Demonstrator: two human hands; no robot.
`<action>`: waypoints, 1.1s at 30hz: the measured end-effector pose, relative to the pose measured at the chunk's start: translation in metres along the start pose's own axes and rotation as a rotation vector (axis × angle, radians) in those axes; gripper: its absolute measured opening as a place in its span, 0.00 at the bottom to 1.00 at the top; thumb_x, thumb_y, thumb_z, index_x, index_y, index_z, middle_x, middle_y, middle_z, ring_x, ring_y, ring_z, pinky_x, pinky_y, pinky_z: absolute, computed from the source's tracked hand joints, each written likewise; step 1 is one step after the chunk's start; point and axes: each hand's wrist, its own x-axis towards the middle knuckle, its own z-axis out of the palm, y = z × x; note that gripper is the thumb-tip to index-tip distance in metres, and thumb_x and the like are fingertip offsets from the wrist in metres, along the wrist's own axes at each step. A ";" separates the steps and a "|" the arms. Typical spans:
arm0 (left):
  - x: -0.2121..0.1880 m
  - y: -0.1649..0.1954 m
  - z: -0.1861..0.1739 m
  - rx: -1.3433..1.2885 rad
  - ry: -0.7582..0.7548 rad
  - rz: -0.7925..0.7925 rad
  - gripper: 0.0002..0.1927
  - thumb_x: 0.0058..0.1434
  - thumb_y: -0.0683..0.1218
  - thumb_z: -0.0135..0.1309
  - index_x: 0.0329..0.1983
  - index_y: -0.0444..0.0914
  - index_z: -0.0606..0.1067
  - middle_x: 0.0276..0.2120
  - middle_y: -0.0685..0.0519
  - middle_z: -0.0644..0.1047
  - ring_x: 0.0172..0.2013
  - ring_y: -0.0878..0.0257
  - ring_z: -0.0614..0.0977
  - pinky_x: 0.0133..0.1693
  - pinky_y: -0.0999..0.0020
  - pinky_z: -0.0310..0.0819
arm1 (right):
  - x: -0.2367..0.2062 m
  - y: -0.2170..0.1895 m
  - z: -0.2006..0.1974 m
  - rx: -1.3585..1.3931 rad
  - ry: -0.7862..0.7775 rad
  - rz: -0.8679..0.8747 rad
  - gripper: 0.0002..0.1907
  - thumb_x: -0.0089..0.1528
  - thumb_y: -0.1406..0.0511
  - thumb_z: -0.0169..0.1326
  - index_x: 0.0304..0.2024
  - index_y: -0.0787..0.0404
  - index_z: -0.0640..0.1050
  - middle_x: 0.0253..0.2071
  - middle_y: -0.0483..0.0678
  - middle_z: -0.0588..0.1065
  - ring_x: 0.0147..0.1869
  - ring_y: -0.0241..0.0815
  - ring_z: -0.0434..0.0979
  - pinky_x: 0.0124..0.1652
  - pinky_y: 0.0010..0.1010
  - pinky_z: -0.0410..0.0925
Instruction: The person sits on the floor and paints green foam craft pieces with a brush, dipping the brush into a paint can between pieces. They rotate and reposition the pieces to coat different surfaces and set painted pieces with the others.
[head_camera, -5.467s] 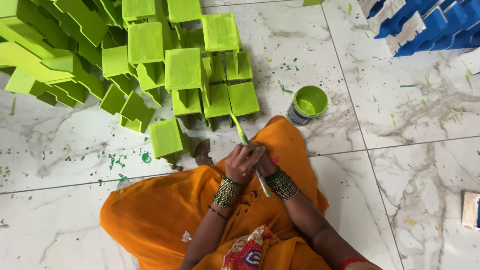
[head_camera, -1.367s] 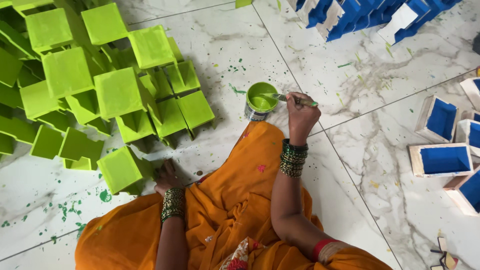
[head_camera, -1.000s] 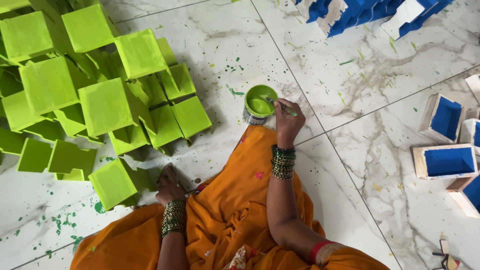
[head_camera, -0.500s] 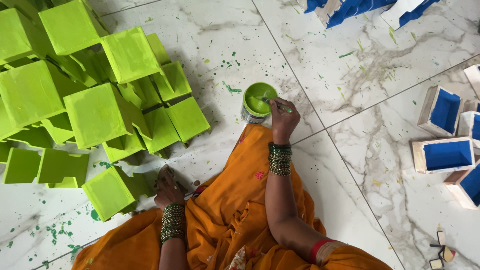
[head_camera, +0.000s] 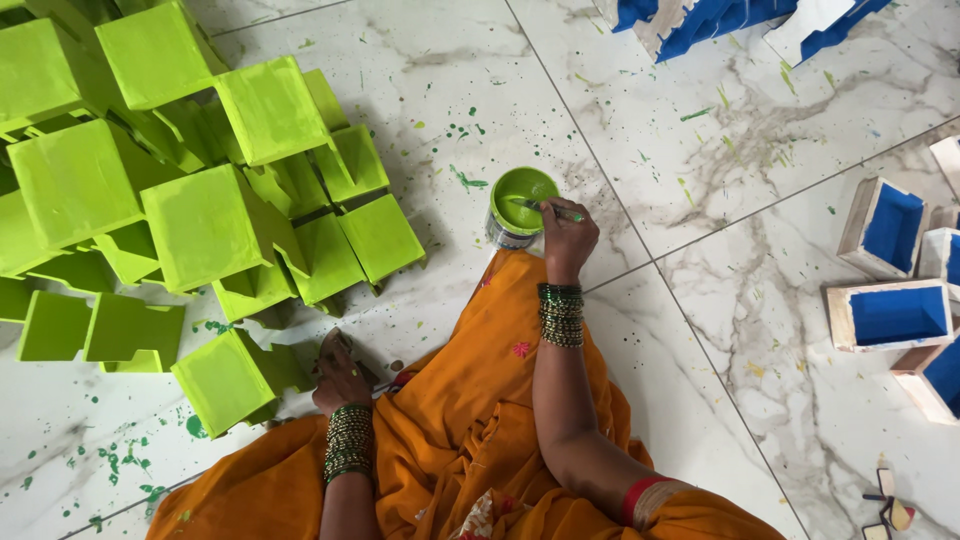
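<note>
- At ten o'clock a heap of green-painted boxes (head_camera: 200, 200) covers the marble floor (head_camera: 700, 150), stacked and leaning on one another.
- At eight o'clock one green box (head_camera: 228, 382) stands a little apart from the heap, and your left hand (head_camera: 338, 372) touches its right side.
- Your left fingers (head_camera: 330, 350) curl loosely against that box; you cannot tell whether they grip it, since part of the hand is in shadow.
- Green bangles (head_camera: 348, 442) ring your left wrist, above the orange cloth (head_camera: 450, 440) on your lap.
- Just above centre, at twelve o'clock, the paint can (head_camera: 520, 205) sits on the floor, touching the cloth's edge, green paint inside.
- Your right hand (head_camera: 568, 238) is just beside the can at its four o'clock, fingers closed around a thin brush (head_camera: 545, 208) whose tip lies in the paint.
- At one o'clock, blue-painted pieces (head_camera: 720, 20) lie at the frame's top.
- At three o'clock, open blue-lined boxes (head_camera: 895, 315) sit well apart from your hands.
</note>
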 end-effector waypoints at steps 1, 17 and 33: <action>0.000 0.000 0.001 0.002 -0.001 0.000 0.34 0.67 0.55 0.48 0.76 0.50 0.56 0.61 0.48 0.70 0.42 0.53 0.85 0.36 0.56 0.81 | 0.000 0.001 0.000 0.000 0.003 0.004 0.08 0.56 0.69 0.69 0.37 0.65 0.84 0.31 0.51 0.83 0.33 0.36 0.85 0.35 0.23 0.74; -0.004 0.001 0.002 -0.020 0.040 0.013 0.36 0.68 0.59 0.45 0.77 0.50 0.52 0.64 0.44 0.68 0.42 0.52 0.85 0.36 0.55 0.82 | 0.016 -0.006 -0.054 0.398 0.164 0.332 0.07 0.60 0.71 0.63 0.38 0.71 0.83 0.29 0.53 0.81 0.24 0.38 0.81 0.25 0.25 0.77; -0.011 0.004 -0.014 -0.109 0.099 0.006 0.32 0.66 0.52 0.47 0.75 0.49 0.58 0.62 0.41 0.71 0.41 0.48 0.85 0.38 0.51 0.81 | 0.004 -0.022 -0.049 0.463 0.165 0.214 0.08 0.60 0.71 0.62 0.39 0.71 0.83 0.34 0.54 0.82 0.29 0.40 0.83 0.32 0.29 0.79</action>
